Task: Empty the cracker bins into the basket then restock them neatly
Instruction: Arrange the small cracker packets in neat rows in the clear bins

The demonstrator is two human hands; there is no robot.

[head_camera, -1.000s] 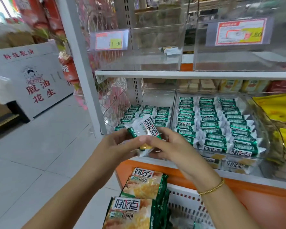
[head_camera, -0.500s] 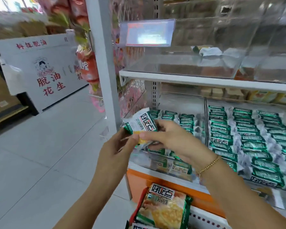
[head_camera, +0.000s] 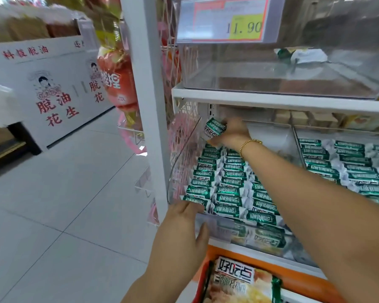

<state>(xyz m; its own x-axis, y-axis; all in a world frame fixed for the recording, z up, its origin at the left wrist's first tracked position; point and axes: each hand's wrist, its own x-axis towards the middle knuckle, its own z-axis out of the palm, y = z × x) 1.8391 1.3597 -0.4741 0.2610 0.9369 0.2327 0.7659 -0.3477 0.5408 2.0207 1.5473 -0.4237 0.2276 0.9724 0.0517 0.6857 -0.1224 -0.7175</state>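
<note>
My right hand (head_camera: 232,133) reaches to the back of the left clear bin (head_camera: 184,149) and pinches a small green-and-white cracker packet (head_camera: 213,130) above the far end of the rows. Neat rows of the same cracker packets (head_camera: 223,184) fill that bin. My left hand (head_camera: 184,232) rests with straight fingers on the bin's front left corner, touching the nearest packet. A second bin to the right (head_camera: 346,162) holds more rows. A large cracker bag (head_camera: 239,281) lies in the basket (head_camera: 202,281) at the bottom.
A white shelf post (head_camera: 149,106) stands just left of the bin. The shelf above (head_camera: 271,99) carries a nearly empty clear bin (head_camera: 271,79) with one packet and an 11.90 price tag (head_camera: 228,20). Tiled floor (head_camera: 64,204) and a white display box (head_camera: 48,90) lie to the left.
My right hand has carried the packet from in front of me to the back of the left bin. My left hand let go of it and dropped to the bin's front corner.
</note>
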